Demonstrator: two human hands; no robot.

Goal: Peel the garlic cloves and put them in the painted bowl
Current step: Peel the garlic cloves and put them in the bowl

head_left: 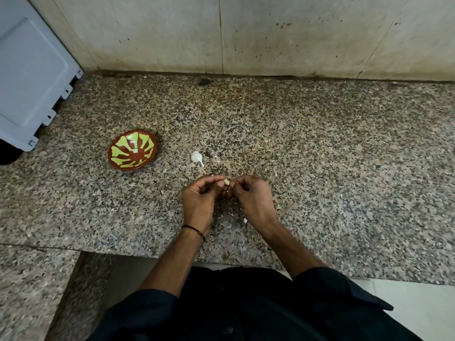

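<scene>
Granite countertop (320, 156), speckled grey-brown, tiled wall (295, 33) behind it; both hands meet over the middle, toward the near edge. Left hand (200, 196): fingers curled, thumb and forefinger pinching a garlic clove (226, 183); right hand (254, 194): fingers curled, tips pinching the same clove from the right; clove pale yellow, held just above the counter, mostly hidden by the fingertips. Black thread band (194, 230) on the left wrist; dark sleeves (332, 284) on both arms. Painted bowl (147, 143) stands on the counter left of the hands and farther back, well apart from them; brown with yellow-green petal strokes; pale patch at its centre, glare or clove, cannot tell. White garlic piece (197, 157) with a papery tail lies between bowl and hands, nearer the hands; skin or whole clove, cannot tell. Small white scrap (245, 220) just beside the right wrist. Grey-blue appliance (32, 70) at far left; tiny dark marks on its tabs, too small to read.
</scene>
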